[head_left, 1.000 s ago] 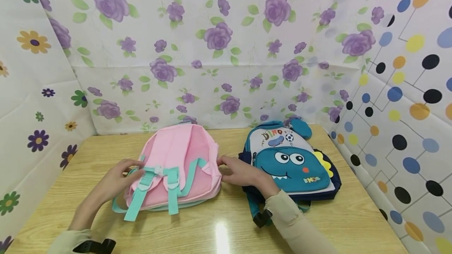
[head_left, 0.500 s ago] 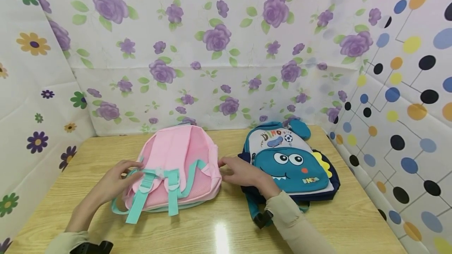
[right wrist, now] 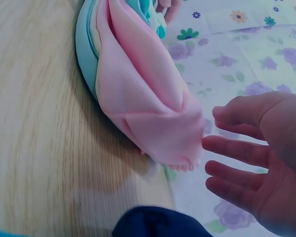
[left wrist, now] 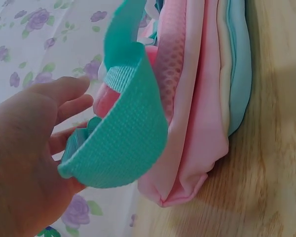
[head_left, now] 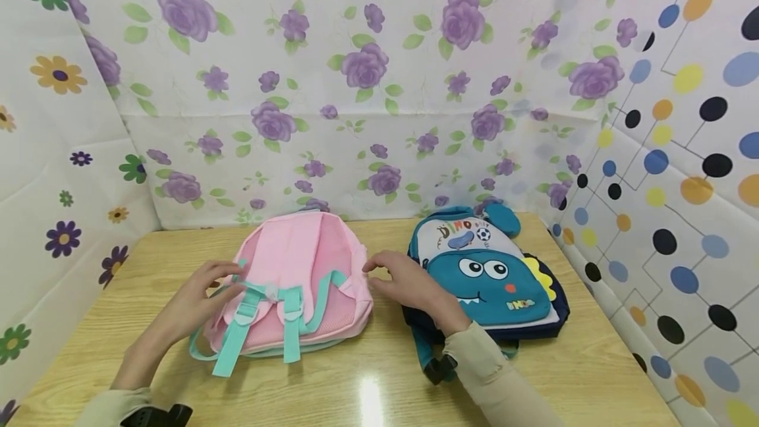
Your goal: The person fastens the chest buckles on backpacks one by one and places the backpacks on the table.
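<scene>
A pink backpack (head_left: 288, 252) with teal straps (head_left: 292, 321) lies with its strap side up on the left of the table. My left hand (head_left: 198, 298) is at its left edge, fingers loosely bent and spread. In the left wrist view, a teal strap loop (left wrist: 123, 143) passes in front of my left fingers (left wrist: 71, 106); no grip on it shows. At the backpack's right side is my right hand (head_left: 406, 282), fingers slightly bent. The right wrist view shows those fingertips (right wrist: 214, 143) close to the pink side pocket (right wrist: 163, 131), holding nothing; contact is unclear.
A blue dinosaur backpack (head_left: 489, 282) lies front side up, just right of my right hand, which partly covers its left side. The wooden table (head_left: 332, 387) meets a flowered cloth wall (head_left: 332, 150) behind and a dotted one (head_left: 682, 229) at right.
My right hand has risen slightly at the backpack's right side. The left fingers have lifted a little. Both backpacks stay in place.
</scene>
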`<act>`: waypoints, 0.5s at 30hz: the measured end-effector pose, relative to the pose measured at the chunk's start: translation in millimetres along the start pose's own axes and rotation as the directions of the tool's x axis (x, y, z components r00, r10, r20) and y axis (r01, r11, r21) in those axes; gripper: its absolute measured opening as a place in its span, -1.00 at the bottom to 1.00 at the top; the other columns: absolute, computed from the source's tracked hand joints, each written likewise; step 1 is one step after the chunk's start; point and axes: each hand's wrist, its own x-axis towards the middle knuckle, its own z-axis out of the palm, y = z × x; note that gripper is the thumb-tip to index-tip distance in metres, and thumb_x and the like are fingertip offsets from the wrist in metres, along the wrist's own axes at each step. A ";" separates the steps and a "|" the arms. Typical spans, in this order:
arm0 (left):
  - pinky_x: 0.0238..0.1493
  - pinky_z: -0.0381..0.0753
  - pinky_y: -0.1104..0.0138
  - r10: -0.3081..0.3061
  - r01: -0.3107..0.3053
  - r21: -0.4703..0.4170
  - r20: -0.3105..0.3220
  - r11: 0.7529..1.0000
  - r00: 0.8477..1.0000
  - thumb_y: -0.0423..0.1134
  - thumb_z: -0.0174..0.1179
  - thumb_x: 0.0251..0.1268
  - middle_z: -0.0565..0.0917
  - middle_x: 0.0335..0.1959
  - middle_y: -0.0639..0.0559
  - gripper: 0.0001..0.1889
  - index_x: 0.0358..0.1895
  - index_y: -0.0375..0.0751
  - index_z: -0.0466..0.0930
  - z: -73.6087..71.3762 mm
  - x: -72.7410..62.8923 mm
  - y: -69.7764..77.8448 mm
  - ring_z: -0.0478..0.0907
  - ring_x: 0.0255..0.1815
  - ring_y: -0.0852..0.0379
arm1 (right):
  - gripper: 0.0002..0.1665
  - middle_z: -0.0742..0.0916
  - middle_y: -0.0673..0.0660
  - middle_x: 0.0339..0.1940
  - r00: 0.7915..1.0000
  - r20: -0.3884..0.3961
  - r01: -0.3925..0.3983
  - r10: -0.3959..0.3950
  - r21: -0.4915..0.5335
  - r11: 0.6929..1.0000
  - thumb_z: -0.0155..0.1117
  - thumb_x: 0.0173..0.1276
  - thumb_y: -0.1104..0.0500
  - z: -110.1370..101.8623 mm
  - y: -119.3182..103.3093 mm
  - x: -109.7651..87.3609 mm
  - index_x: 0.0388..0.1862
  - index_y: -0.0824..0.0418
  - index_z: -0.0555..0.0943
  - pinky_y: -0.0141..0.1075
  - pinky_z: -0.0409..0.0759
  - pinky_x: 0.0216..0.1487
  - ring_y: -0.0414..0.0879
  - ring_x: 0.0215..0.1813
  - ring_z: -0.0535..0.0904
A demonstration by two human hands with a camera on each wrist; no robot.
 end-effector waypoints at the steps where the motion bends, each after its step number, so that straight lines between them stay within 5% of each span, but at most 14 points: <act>1: 0.09 0.44 0.24 0.008 -0.008 0.000 -0.004 1.000 1.000 -0.08 0.13 0.49 0.46 0.26 -0.07 -0.62 0.24 -0.16 0.54 0.4 0.5 1.1 0.37 0.23 0.04 | -0.71 0.70 0.02 0.10 1.000 -0.010 0.012 -0.012 -0.003 1.000 0.19 0.46 0.06 0.6 -1.8 0.7 0.09 0.06 0.65 -0.08 0.52 0.26 0.05 0.24 0.57; 6: 0.13 0.43 0.34 0.028 -0.028 -0.007 -0.011 1.000 1.000 -0.11 0.16 0.48 0.47 0.26 -0.02 -0.64 0.24 -0.11 0.55 1.9 1.8 4.8 0.36 0.22 0.18 | -0.73 0.71 0.02 0.06 0.997 -0.042 0.070 -0.071 -0.021 0.997 0.19 0.47 0.06 3.7 -12.4 4.2 0.06 0.09 0.67 -0.12 0.53 0.25 0.01 0.21 0.58; 15: 0.19 0.36 -0.24 0.046 -0.044 -0.052 0.020 0.998 0.999 -0.13 0.20 0.44 0.45 0.26 -0.11 -0.62 0.22 -0.19 0.55 5.4 6.2 5.1 0.33 0.31 -0.23 | -0.73 0.72 -0.03 0.04 0.992 -0.022 0.122 -0.123 -0.044 0.992 0.24 0.46 0.05 10.4 -28.1 11.5 0.06 0.06 0.66 -0.18 0.53 0.25 -0.10 0.17 0.56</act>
